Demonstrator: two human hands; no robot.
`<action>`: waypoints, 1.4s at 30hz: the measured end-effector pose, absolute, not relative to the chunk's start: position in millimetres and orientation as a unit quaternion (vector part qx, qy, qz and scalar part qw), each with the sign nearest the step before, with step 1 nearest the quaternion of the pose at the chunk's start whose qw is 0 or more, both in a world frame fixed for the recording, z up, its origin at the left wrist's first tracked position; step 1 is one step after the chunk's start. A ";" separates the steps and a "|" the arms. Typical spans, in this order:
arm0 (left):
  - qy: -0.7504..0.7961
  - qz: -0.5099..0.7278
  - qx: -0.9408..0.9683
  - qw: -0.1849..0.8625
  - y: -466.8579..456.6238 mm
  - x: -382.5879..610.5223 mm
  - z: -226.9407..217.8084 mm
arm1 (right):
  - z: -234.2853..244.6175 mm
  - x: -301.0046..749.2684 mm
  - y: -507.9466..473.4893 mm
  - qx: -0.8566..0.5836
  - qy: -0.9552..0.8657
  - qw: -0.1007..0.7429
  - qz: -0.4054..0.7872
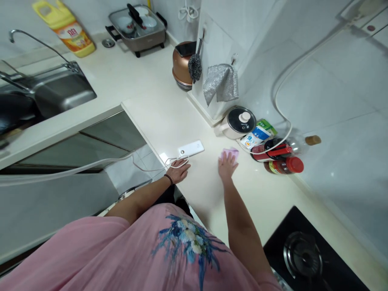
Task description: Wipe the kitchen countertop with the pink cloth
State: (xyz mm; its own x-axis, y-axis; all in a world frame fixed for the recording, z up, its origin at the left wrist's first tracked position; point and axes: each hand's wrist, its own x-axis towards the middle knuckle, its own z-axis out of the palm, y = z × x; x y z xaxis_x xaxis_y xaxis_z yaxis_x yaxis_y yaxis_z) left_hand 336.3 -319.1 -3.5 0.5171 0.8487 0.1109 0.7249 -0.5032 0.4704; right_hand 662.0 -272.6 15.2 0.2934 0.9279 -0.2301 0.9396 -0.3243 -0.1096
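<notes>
My right hand (227, 166) presses a pink cloth (233, 153) onto the white countertop (209, 194), its fingers laid over the cloth. At the counter's front edge rests my left hand (179, 171), flat, with nothing in it. Just beyond its fingers lies a white slab-shaped device (191, 148), perhaps a power bank, with a white cable (169, 165) looped beside it and running off to the left.
Against the wall stand a lidded electric pot (238, 123), seasoning packets (257, 135) and a red-capped jar (285, 165). A gas stove (306, 258) is at lower right. At left are a sink (63, 91), a yellow detergent jug (72, 36) and an electric pan (139, 34).
</notes>
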 end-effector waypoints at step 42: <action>0.466 0.180 0.845 0.190 -320.9 337.2 -12.9 | 8.3 573.1 -466.3 0.558 0.805 0.083 -0.183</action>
State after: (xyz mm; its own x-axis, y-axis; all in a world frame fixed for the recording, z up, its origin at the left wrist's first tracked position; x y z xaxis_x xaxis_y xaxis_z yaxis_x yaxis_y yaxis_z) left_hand 337.2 -320.9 -12.9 0.5000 0.8566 0.1277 0.7195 -0.4929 0.4892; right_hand 573.1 -466.3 8.3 -0.3631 0.8681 -0.3385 0.9291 0.3100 -0.2015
